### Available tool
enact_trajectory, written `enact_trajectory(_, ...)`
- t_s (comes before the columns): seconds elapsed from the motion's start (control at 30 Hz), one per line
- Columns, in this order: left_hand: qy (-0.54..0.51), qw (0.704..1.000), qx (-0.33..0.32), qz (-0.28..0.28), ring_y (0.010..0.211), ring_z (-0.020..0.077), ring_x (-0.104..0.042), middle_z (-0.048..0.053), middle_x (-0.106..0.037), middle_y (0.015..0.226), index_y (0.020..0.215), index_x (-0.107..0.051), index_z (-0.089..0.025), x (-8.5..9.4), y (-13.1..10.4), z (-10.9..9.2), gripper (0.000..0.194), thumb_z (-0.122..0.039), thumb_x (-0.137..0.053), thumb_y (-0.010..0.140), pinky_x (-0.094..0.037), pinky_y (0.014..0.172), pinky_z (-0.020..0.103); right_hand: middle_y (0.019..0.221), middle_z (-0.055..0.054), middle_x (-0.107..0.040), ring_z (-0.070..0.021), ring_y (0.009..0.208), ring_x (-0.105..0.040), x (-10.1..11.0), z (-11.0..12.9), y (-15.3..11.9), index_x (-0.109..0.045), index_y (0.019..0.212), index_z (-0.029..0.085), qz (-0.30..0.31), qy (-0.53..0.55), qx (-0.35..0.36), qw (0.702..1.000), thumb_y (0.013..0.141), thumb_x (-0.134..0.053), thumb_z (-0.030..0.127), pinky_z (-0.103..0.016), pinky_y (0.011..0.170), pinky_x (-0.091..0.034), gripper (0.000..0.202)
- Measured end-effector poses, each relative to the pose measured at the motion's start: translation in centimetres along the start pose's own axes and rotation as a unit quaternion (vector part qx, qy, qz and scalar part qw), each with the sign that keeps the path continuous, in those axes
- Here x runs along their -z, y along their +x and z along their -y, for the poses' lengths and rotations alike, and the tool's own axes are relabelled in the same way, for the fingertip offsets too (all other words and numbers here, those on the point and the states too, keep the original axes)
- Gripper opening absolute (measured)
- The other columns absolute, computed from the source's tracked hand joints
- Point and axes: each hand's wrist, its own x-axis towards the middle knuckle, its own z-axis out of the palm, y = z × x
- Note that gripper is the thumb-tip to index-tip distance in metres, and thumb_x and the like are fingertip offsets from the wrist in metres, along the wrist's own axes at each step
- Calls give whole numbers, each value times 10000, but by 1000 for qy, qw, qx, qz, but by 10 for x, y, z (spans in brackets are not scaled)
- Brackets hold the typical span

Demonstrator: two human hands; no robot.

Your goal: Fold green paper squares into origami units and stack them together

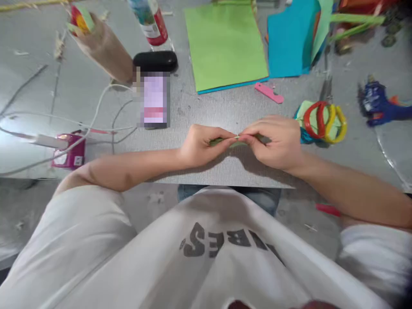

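Close to the table's front edge, my left hand (201,145) and my right hand (277,139) meet with their fingertips pinched together. Between them is a small piece of light green paper (237,143), gripped from both sides. Most of the paper is hidden behind my fingers, so its full shape does not show. Just to the right of my right hand lie scissors with red and yellow handles (325,121), on top of some green and blue paper scraps (304,112).
A stack of green sheets (227,45) and blue paper (288,43) lies ahead. A pink cutter (269,92) rests before it. On the left are a phone (155,98), a black case (155,61), a bottle (149,23) and cables. A blue glue gun (386,103) lies right.
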Motion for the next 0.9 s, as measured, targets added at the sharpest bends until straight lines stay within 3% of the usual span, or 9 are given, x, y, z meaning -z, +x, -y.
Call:
enact_trajectory(0.23, 19, 999, 15, -21, 717, 174, -871, 88, -942, 881, 1087, -1002, -214, 6, -4, -1, 311, -458, -843, 1195, -645, 675, 265, 844, 14, -884, -240, 708, -789, 9, -12, 1, -886, 989, 320, -15, 7, 20, 1000, 1180, -805, 400, -453, 713, -579, 222)
enact_trajectory(0.53, 38, 997, 54, -36, 856, 231, -933, 109, -978, 1023, 1074, -992, -227, 11, 2, 15, 383, -581, -881, 1171, -744, 801, 334, 881, -27, -897, -292, 743, -811, 13, -32, -4, -888, 1012, 330, -30, -26, 6, 999, 1195, -753, 433, -515, 723, -582, 250)
enact_trajectory(0.7, 46, 997, 53, -12, 831, 233, -928, 106, -973, 994, 1056, -979, -213, 14, 0, 17, 345, -526, -889, 1172, -735, 758, 341, 814, -17, -870, -286, 676, -766, 15, -33, -8, -871, 999, 345, -28, -52, 28, 998, 1195, -744, 446, -533, 685, -524, 254)
enact_trajectory(0.8, 48, 998, 32, -23, 845, 237, -942, 87, -978, 1013, 1079, -984, -243, 14, 0, 20, 265, -460, -877, 1186, -731, 760, 348, 823, -20, -871, -294, 705, -780, 13, -29, -9, -870, 990, 358, -28, -60, 10, 998, 1190, -762, 493, -543, 703, -547, 264)
enact_trajectory(0.9, 53, 998, -26, -32, 1012, 269, -980, 93, -992, 1199, 1249, -966, -286, 14, 0, 26, 229, -488, -886, 1179, -779, 877, 388, 875, -28, -885, -294, 757, -812, 9, -23, -7, -862, 1015, 346, -57, -37, 9, 998, 1208, -752, 455, -529, 725, -571, 248)
